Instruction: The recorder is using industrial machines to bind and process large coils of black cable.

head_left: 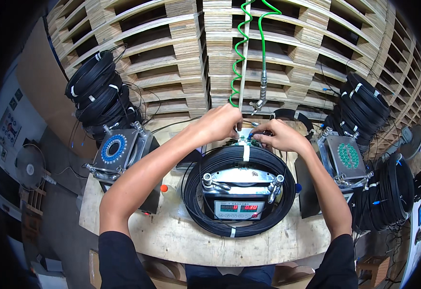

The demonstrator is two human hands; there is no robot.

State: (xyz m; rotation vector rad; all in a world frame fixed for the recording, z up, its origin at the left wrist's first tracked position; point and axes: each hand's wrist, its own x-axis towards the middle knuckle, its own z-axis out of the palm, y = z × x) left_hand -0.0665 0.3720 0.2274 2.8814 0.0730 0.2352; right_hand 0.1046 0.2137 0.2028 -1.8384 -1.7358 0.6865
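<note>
A coil of black cable (191, 192), bound with white tape, stands around a metal machine (239, 177) with a red-lit display panel (239, 210). Behind the coil's far side, both hands meet over a small fixture with green and white parts (243, 140). My left hand (222, 123) is closed in a pinch there; what its fingertips hold is hidden. Close by on the right, my right hand (281, 135) pinches a small blue piece (250, 136) between thumb and fingers.
Machines with a ring of blue connectors (113, 149) and green connectors (349, 155) flank the coil. Cable coils are stacked at left (99, 91) and right (364, 103). An air gun (262, 94) hangs on a green hose. An orange-capped bottle (164, 188) stands left. Wooden pallets (172, 53) rise behind.
</note>
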